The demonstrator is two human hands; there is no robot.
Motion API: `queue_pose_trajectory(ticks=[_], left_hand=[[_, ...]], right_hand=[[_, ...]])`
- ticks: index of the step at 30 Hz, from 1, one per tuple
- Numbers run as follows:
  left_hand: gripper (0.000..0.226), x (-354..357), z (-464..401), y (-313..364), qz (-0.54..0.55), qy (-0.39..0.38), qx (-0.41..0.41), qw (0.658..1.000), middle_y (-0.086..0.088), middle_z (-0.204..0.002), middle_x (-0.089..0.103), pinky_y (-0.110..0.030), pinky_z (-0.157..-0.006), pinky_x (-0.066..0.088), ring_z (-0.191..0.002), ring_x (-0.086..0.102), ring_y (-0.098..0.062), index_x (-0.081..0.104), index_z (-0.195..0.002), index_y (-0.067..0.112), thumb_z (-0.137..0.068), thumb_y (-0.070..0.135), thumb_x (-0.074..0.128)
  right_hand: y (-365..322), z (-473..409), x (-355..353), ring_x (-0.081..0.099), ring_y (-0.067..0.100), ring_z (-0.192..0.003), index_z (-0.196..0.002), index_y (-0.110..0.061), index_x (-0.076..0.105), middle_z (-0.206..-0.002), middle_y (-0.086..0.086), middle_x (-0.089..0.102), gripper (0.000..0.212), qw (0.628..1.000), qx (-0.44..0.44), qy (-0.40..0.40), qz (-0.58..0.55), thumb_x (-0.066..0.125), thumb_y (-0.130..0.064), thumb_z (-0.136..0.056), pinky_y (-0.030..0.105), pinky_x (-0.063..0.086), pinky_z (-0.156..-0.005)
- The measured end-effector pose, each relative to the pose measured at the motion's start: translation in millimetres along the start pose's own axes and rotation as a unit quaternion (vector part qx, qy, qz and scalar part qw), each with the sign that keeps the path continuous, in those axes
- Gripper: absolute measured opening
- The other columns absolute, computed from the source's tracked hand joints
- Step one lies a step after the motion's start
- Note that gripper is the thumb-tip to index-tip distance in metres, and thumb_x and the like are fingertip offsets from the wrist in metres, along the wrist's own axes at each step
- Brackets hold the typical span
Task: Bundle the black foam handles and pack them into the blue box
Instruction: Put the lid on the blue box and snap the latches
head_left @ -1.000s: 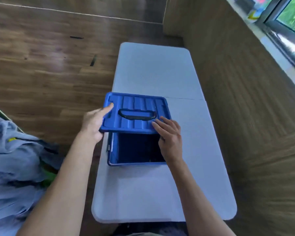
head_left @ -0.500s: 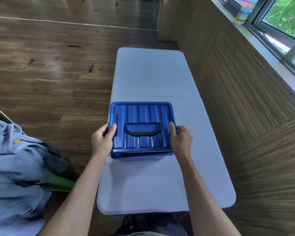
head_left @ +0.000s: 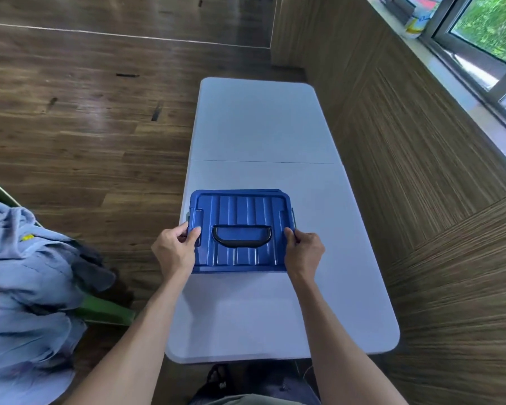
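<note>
Both hands' fingers around blue box

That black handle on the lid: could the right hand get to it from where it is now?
Probably yes. The black handle lies flat in the middle of the blue lid with nothing over it, and the right hand grips the lid's right edge just beside it. It would have to let go first.

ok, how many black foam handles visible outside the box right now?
0. None lie on the white table. The blue box has its lid on, so any inside are hidden. Its black carry handle is part of the lid.
</note>
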State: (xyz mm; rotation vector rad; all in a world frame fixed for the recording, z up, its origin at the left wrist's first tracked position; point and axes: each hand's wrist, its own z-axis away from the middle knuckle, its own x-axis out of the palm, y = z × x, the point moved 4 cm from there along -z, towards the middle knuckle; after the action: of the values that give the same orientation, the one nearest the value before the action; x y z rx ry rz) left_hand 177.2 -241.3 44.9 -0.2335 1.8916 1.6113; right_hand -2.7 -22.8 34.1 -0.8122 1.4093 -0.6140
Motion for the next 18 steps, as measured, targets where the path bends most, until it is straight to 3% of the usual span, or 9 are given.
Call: queue_pose_trajectory(ticks=[4,7,11,15,18], left_hand=[[0.037,5,-3,-1,-0.006,0.017,0.018,1.000,-0.016,-0.094,0.077,-0.031,-0.079,0.049,-0.081,0.067,-0.026,0.077,-0.113,-0.001,-0.083,0.020,0.084],[0.035,10,-6,-1,-0.030,0.031,0.029,0.999,-0.019,-0.094,0.077,-0.032,-0.081,0.047,-0.088,0.068,-0.031,0.078,-0.108,-0.003,-0.080,0.017,0.086],[0.036,13,-8,-2,-0.030,0.044,-0.008,0.999,-0.018,-0.100,0.075,-0.019,-0.082,0.036,-0.093,0.066,-0.029,0.077,-0.114,0.000,-0.084,0.021,0.083],[0.037,15,-11,-7,-0.024,0.046,-0.019,0.998,-0.018,-0.099,0.076,-0.020,-0.083,0.037,-0.091,0.067,-0.029,0.076,-0.115,0.002,-0.085,0.022,0.082],[0.038,15,-9,-10,-0.017,0.044,-0.024,0.999,-0.016,-0.098,0.076,-0.025,-0.082,0.044,-0.088,0.067,-0.025,0.076,-0.116,0.003,-0.085,0.023,0.082]], right_hand=[[-2,0,1,0.024,0.005,-0.048,-0.051,-0.031,0.028,-0.069,0.003,0.038,0.063,1.000,-0.005,0.014,0.002,0.068,-0.017,-0.097,0.010,0.036,-0.046],[-3,-5,3,0.024,0.005,-0.048,-0.050,-0.030,0.028,-0.068,0.002,0.038,0.063,1.000,-0.006,0.018,0.007,0.069,-0.018,-0.096,0.012,0.029,-0.042],[-6,-14,7,0.029,0.005,-0.051,-0.047,-0.031,0.028,-0.069,0.003,0.039,0.065,1.000,0.001,0.015,-0.004,0.070,-0.017,-0.095,0.011,0.023,-0.050],[-7,-18,13,0.022,0.010,-0.049,-0.045,-0.030,0.025,-0.064,0.000,0.032,0.069,1.000,0.011,0.006,-0.015,0.072,-0.015,-0.093,0.024,0.027,-0.054],[0,-18,17,0.033,0.016,-0.053,-0.048,-0.021,0.042,-0.058,0.002,0.038,0.055,0.998,0.056,0.004,-0.035,0.075,-0.019,-0.091,0.024,0.031,-0.056]])
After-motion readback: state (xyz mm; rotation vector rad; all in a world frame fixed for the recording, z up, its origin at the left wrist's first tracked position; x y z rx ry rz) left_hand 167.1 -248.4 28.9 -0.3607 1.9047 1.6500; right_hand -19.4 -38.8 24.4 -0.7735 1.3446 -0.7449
